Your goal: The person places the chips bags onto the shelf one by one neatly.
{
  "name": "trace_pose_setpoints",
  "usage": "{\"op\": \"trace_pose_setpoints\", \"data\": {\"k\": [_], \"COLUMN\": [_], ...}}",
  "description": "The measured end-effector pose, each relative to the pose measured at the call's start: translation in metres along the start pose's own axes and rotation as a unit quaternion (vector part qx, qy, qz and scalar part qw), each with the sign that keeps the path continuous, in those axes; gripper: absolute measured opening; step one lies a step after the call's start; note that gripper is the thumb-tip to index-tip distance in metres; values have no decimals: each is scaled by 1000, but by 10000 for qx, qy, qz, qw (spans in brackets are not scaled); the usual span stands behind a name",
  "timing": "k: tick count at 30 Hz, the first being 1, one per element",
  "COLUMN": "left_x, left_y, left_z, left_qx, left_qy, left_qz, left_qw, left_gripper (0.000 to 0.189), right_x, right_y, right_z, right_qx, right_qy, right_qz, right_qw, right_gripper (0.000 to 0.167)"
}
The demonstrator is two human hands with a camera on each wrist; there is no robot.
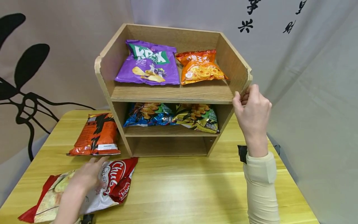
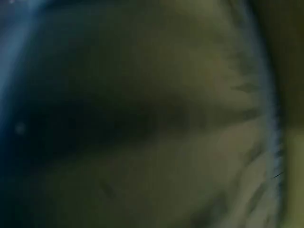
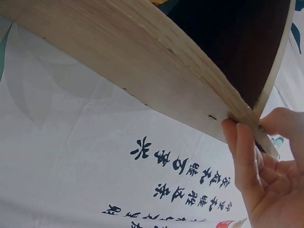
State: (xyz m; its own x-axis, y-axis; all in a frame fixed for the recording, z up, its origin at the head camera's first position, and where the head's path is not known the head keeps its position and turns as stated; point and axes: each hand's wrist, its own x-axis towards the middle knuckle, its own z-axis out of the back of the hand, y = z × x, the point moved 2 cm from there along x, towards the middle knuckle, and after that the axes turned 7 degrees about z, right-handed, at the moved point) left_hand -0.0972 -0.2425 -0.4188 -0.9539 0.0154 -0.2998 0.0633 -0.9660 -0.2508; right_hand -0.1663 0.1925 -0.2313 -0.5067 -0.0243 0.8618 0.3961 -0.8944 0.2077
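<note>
My right hand (image 1: 253, 109) pinches the front edge of the right side panel of a wooden shelf (image 1: 173, 94). In the right wrist view, the thumb and fingers of that hand (image 3: 266, 166) lie on opposite faces of the panel. Over a red and white chip bag (image 1: 114, 180) lying on the table is my left hand (image 1: 86, 175), slightly blurred, its fingers loosely extended. Whether it touches the bag cannot be told. The left wrist view is dark and blurred.
On the top tier sit a purple chip bag (image 1: 151, 63) and an orange snack bag (image 1: 201, 68). The middle tier holds a blue bag (image 1: 149, 114) and a yellow bag (image 1: 197, 116). Left of the shelf, an orange-red bag (image 1: 96, 133) lies on the wooden table (image 1: 179, 186).
</note>
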Motion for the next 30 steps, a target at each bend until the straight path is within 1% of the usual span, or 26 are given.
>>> {"op": "trace_pose_setpoints", "data": {"k": [2,3,7,10,13,15,18,21,23,25,27,30], "left_x": [5,8,15,16,16,17,16,15,15,15,15,17], "left_y": [1,2,3,3,1,-1,-7,-17,-26,-34,-43,-57], "left_z": [-6,-9,-14,-14,-14,-14,-12,-11,-11,-11,-12,-15], "left_qx": [54,40,117,183,219,255,312,257,140,14,-83,-181], "left_qy": [-139,-150,-98,-268,-424,-486,-564,-699,-839,-949,-1120,-1525], "left_qz": [-48,-56,25,-2,-119,-252,-579,-1101,-1491,-1790,-1979,-2179], "left_qw": [9999,9999,9999,9995,9988,9982,9962,9911,9852,9793,9738,9638], "left_gripper": [96,96,82,73,68,64,62,59,52,47,41,35], "right_x": [0,-1,-1,-1,0,0,0,0,0,0,0,0], "right_y": [0,-1,-3,-4,-3,-3,-2,-2,-2,-2,-3,-3], "right_z": [-1,-1,-1,0,0,-1,-1,0,0,0,0,0], "right_qx": [-3,-6,-104,-194,-156,-113,-85,-87,-92,-55,-74,-54], "right_qy": [12,10,56,106,79,45,14,25,44,42,66,70], "right_qz": [8,11,162,265,195,130,87,79,79,49,63,62], "right_qw": [10000,10000,9998,9994,9997,9998,9999,9999,9999,10000,9999,9999], "right_gripper": [19,20,20,20,20,20,20,20,20,20,21,21]}}
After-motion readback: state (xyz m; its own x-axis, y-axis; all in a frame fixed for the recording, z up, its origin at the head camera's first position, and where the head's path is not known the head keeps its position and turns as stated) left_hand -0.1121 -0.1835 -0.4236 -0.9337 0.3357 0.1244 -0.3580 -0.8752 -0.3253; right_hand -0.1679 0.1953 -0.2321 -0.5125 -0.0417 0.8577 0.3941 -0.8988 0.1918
